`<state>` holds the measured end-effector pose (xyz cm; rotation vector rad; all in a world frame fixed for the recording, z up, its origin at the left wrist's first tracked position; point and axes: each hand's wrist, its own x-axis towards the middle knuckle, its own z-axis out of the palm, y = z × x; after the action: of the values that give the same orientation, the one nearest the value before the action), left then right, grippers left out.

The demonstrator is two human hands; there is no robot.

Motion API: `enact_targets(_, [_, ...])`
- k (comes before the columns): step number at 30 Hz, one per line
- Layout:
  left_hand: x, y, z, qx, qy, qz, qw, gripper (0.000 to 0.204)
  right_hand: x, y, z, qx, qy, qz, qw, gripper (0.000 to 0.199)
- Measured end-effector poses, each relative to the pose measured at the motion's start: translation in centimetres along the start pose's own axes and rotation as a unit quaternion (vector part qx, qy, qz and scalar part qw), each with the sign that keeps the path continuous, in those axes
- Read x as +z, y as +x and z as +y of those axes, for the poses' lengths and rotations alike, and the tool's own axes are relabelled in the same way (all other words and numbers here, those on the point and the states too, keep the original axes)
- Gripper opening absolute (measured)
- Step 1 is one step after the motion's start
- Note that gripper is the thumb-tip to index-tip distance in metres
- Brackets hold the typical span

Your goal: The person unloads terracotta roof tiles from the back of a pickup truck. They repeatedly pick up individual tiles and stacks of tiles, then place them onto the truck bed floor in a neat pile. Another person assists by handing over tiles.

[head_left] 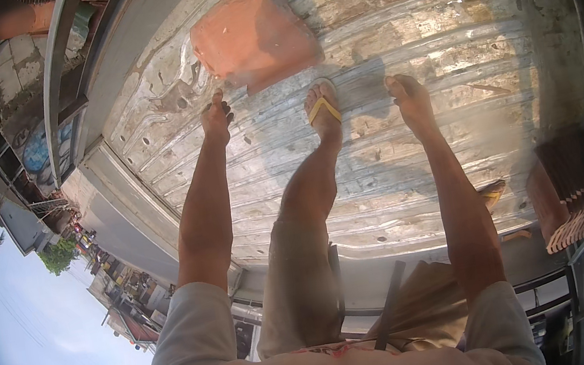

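Terracotta tile piece, flat-lying, with two bare hands near

Left hand [216,122]: fingers loosely bent, thumb reaching forward; no object visible in the grip. Positioned just off the near left corner of the tile piece; contact cannot be told.

Right hand [412,101]: fingers loosely curled, thumb a little apart; nothing seen in the grip. Held over bare metal, right of the tile piece and well apart from it.

Tile piece [245,33]: orange-red, matt, broad and roughly four-sided, set askew. Near edge stepped; right part crossed by a ridge and darkened by shadow; small pale flecks on the left part. Single tile or several overlapped: cannot be told. Location: on the ribbed metal floor [442,44], ahead of the wearer and between the lines of the two hands.

Foot [322,105]: in a sandal with yellow straps, planted just beside the tile piece's near edge.

Tile stack [569,196]: same reddish colour, many thin edges packed close, at the lower right of the floor.

Metal floor: worn, dented, stained, with round holes. Pale side wall [125,180] along the left.
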<state>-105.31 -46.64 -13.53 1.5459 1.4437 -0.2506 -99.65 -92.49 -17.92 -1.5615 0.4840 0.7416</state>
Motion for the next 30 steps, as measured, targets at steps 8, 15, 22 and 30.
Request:
enact_targets(8, [3.4, 13.6, 2.5, 0.046, -0.193, -0.168, 0.966, 0.075, 19.0, 18.8, -12.1, -0.042, -0.171, -0.227, 0.958, 0.053])
enact_targets(15, [2.9, 6.1, 5.8, 0.118, -0.099, -0.292, 0.944, 0.075, 18.1, 15.1, -7.9, 0.071, -0.025, -0.04, 0.996, 0.058])
enact_targets(22, [10.6, -19.3, 8.7, 0.274, 0.232, -0.366, 0.859, 0.085, 2.7, -7.8, -0.2, 0.073, 0.546, 0.071, 0.831, 0.083])
enact_targets(30, [28.6, -45.9, -3.5, 0.457, 0.564, -0.465, 0.507, 0.057, -11.8, -24.5, 19.0, 0.136, 0.603, 0.243, 0.748, 0.087])
